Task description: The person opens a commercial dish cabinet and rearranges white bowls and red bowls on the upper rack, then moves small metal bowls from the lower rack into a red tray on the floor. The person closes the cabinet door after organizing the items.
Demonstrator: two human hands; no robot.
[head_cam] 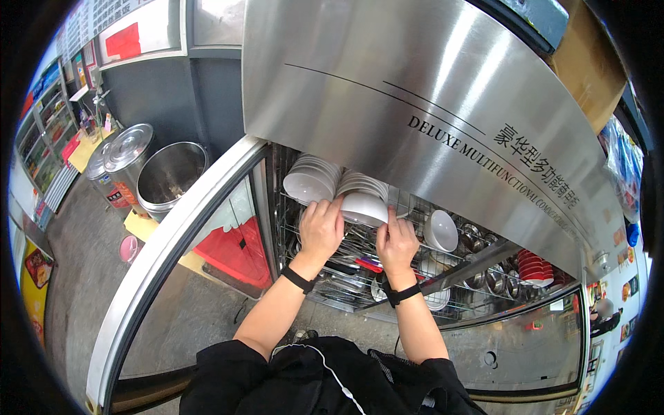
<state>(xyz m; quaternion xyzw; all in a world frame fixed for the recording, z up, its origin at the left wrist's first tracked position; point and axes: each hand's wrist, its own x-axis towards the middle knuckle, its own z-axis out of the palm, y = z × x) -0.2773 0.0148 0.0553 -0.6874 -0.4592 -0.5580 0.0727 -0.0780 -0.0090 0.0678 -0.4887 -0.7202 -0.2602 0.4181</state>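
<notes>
A nested row of white bowls (358, 181) lies tipped on its side on a wire rack inside a stainless steel cabinet. At its near end is a white bowl (364, 207), held between my two hands. My left hand (321, 228) has its fingers at the bowl's left edge. On the opposite edge are the fingers of my right hand (398, 241). A second nested row of white bowls (311, 181) lies just left of it. To the right, a single white bowl (441, 231) rests tilted on the rack. Metal utensils (358, 246) lie below my hands.
The cabinet's glass door (171, 218) stands open at left. Its steel upper panel (363, 67), bearing writing, overhangs the rack. A dark bar (467, 267) crosses the opening. Red bowls (534, 268) and metal bowls (493, 282) sit right. Large steel pots (174, 174) stand on the floor at left.
</notes>
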